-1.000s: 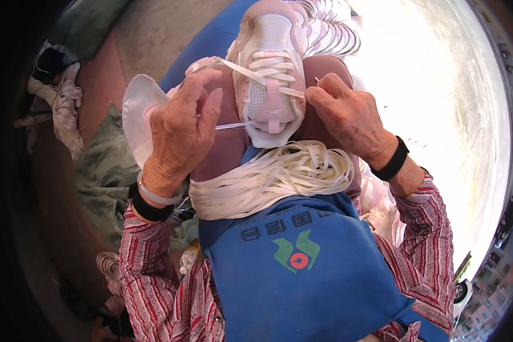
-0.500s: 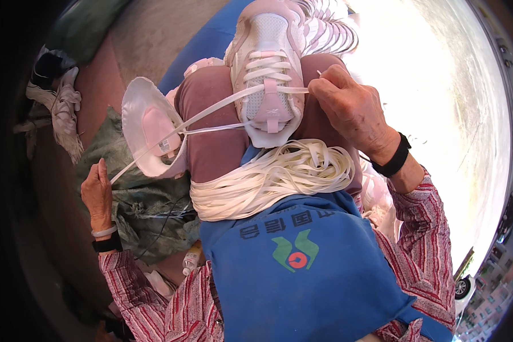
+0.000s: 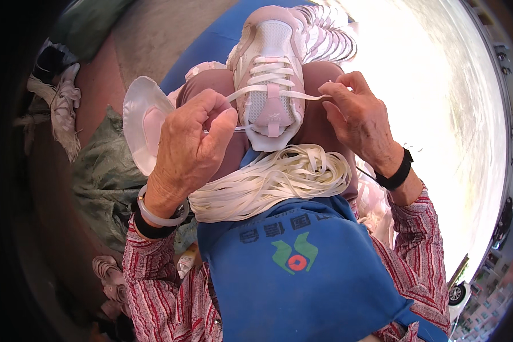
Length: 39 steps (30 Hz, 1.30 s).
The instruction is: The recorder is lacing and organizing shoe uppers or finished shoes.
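A white and pink sneaker upper rests on my knees, its tongue toward me and a white shoelace laced through several rows of eyelets. My left hand is closed beside it on the left, with the lace running out from its fingers across the tongue. To the right of the tongue, my right hand pinches the other end of the lace between thumb and fingers. A second pink and white upper lies to the left, partly behind my left hand.
A bundle of loose white laces lies across my lap on a blue apron. Stacked uppers stand behind the shoe. Green sacking and more shoe pieces are at the left, and a small bottle is below.
My left hand has moved up and right from far out at the left, close to the shoe's tongue. My right hand has shifted slightly, its lace end staying right of the shoe.
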Each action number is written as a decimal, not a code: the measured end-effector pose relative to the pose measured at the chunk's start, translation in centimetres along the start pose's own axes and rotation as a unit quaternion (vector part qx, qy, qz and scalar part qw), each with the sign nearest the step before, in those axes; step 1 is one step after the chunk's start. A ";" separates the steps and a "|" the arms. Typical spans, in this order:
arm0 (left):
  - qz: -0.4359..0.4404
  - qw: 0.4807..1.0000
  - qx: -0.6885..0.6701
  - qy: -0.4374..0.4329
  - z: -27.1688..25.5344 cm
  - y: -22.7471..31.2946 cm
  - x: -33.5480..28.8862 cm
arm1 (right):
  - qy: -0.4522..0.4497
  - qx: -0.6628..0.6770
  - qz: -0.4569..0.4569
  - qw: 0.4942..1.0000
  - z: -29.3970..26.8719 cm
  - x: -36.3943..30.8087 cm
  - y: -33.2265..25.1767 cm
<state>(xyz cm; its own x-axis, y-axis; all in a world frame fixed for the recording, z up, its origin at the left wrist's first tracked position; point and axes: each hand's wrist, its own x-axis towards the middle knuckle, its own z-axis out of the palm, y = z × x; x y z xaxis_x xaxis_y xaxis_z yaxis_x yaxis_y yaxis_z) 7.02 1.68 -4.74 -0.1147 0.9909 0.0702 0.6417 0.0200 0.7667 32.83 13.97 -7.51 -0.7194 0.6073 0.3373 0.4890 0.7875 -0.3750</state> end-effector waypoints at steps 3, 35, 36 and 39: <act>-0.002 1.000 -0.006 -0.020 0.9 0.0 0.1 | 0.032 0.063 0.057 0.996 -0.5 0.2 0.3; 0.106 0.961 0.255 -0.012 2.9 4.2 4.9 | 0.017 0.060 0.024 0.998 0.9 3.4 -3.0; 0.107 0.961 0.255 -0.011 2.9 4.2 5.0 | 0.016 0.041 0.031 0.999 0.9 3.2 -3.2; 0.107 0.960 0.259 -0.015 2.8 4.0 5.3 | 0.012 0.029 0.030 0.999 1.0 3.3 -3.3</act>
<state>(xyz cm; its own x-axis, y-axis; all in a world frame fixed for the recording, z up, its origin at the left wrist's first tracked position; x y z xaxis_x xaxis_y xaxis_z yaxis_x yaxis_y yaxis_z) 11.16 7.38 -3.08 0.0792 0.9830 0.1656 0.9401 -0.1289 0.3155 28.32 13.28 -6.01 -0.6775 0.6559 0.3330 0.5012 0.7429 -0.4437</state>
